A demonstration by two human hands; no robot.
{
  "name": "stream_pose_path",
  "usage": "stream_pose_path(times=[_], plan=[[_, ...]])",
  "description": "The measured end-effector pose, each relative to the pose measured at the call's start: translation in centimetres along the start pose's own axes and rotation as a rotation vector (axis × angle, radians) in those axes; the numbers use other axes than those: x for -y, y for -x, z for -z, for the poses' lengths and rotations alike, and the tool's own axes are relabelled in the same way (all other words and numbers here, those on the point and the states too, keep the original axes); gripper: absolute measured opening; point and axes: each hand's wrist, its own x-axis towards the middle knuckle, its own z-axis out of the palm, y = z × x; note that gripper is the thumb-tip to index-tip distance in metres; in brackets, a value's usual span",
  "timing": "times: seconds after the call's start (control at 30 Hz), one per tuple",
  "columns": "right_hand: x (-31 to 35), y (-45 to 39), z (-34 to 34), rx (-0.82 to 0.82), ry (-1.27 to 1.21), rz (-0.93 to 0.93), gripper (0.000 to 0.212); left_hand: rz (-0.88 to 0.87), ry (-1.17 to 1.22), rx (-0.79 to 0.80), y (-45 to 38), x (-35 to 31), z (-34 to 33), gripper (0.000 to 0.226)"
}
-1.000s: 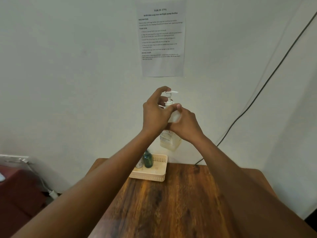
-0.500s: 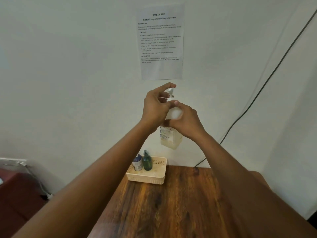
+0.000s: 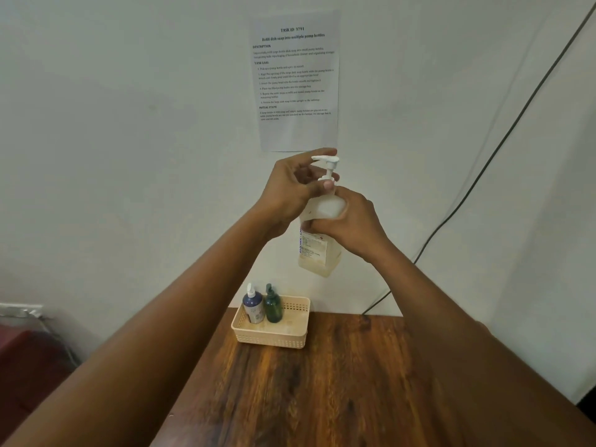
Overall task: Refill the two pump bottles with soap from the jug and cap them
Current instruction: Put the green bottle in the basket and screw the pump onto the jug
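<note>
A wooden worktop (image 3: pixel 338 382) stands against a white wall bearing a printed sheet (image 3: pixel 295 82); its small print is hard to read. Raised above the worktop, the jug (image 3: pixel 317 250) is clamped in the right hand (image 3: pixel 348 225). The left hand (image 3: pixel 290 191) pinches its pump collar (image 3: pixel 326 179), hiding the neck. Two pump bottles (image 3: pixel 263 304) stand capped in a basket (image 3: pixel 274 337).
</note>
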Motion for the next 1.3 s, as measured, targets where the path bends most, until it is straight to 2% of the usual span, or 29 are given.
stream_pose_path(times=[0.1, 0.27, 0.33, 0.4, 0.47, 0.53, 0.6, 0.8, 1.0, 1.07, 1.2, 1.23, 1.3], plan=[[-0.1, 0.0, 0.3, 0.001, -0.008, -0.01, 0.056, 0.057, 0.074, 0.057, 0.0, 0.0, 0.2, 0.026], [0.3, -0.3, 0.6, -0.026, 0.029, -0.009, 0.058, 0.014, -0.014, -0.049, 0.2, 0.3, -0.7, 0.012], [0.5, -0.4, 0.7, -0.023, 0.045, 0.002, 0.06, -0.034, -0.095, -0.12, 0.1, 0.3, -0.8, 0.015], [0.6, -0.3, 0.9, -0.024, 0.034, -0.002, 0.06, -0.055, -0.137, -0.126, -0.3, 0.3, -0.7, 0.012], [0.4, -0.2, 1.2, -0.022, 0.024, -0.012, 0.059, -0.029, -0.107, -0.028, -0.5, 0.2, -0.2, 0.01], [0.3, 0.0, 1.5, -0.006, 0.039, -0.008, 0.06, 0.015, -0.045, 0.08, -0.7, 0.3, 0.4, 0.018], [0.3, 0.0, 1.6, -0.003, 0.043, -0.007, 0.06, 0.045, -0.019, 0.127, -0.6, 0.3, 0.4, 0.022], [1.1, -0.4, 2.0, 0.0, 0.068, 0.007, 0.062, -0.056, -0.147, -0.053, -0.9, 0.0, -0.3, 0.016], [0.9, 0.0, 2.4, 0.024, 0.054, -0.006, 0.057, 0.047, -0.036, 0.166, -1.1, -0.2, 0.6, 0.026], [1.1, -0.2, 2.5, 0.016, 0.047, -0.009, 0.057, 0.037, -0.032, 0.135, -1.0, -0.2, 0.2, 0.023], [1.5, -0.5, 2.6, 0.039, 0.034, -0.002, 0.055, -0.051, -0.122, -0.044, -0.9, -0.2, -0.6, 0.013], [1.5, -0.4, 2.7, 0.056, 0.026, -0.002, 0.056, -0.046, -0.127, -0.028, -1.0, -0.3, -0.5, 0.012], [1.3, -0.1, 3.0, 0.105, -0.004, -0.004, 0.055, 0.006, -0.09, 0.099, -1.2, -0.4, 0.2, 0.009]])
